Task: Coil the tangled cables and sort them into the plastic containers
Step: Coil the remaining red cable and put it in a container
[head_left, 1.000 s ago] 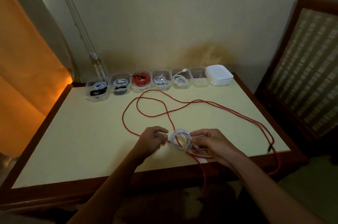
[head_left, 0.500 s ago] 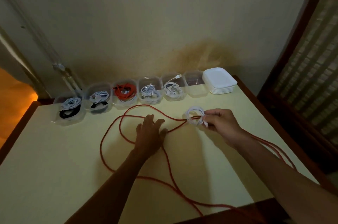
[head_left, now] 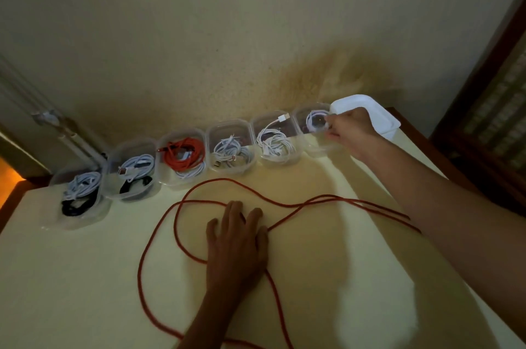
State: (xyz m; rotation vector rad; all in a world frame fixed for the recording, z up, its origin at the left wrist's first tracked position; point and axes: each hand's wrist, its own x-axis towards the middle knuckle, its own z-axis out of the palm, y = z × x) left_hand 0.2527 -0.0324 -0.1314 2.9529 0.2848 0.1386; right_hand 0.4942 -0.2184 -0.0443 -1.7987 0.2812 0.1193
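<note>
- While the row of containers stood along the wall at the back of the counter (head_left: 71,277), I read the scene from the left: the leftmost container (head_left: 78,196) held white and black coils, the next (head_left: 132,170) white and black too, the third (head_left: 182,159) an orange coil over a white one, the fourth (head_left: 230,150) and fifth (head_left: 276,139) white coils.
- My left hand (head_left: 237,237) lay flat with straight fingers on the counter, gripping nothing, pressing on the loose orange cable (head_left: 159,232) where its loops crossed.
- That cable sprawled uncoiled over the middle of the counter and ran off the near edge; I judged it the last one left to coil.
- My right hand (head_left: 348,128) pinched the small white coil (head_left: 316,120) and held it inside the rightmost container (head_left: 316,132).
- To finish this step well, I judged the coil should go flat to the bottom before the fingers let go, so it would not spring open over the rim.
- A stack of white lids (head_left: 381,115) stood just beside that container, touching the hand's far side; pulling back toward me looked safer than swinging right.
- Open room lay on the near left of the counter; the right edge was close under my forearm.
</note>
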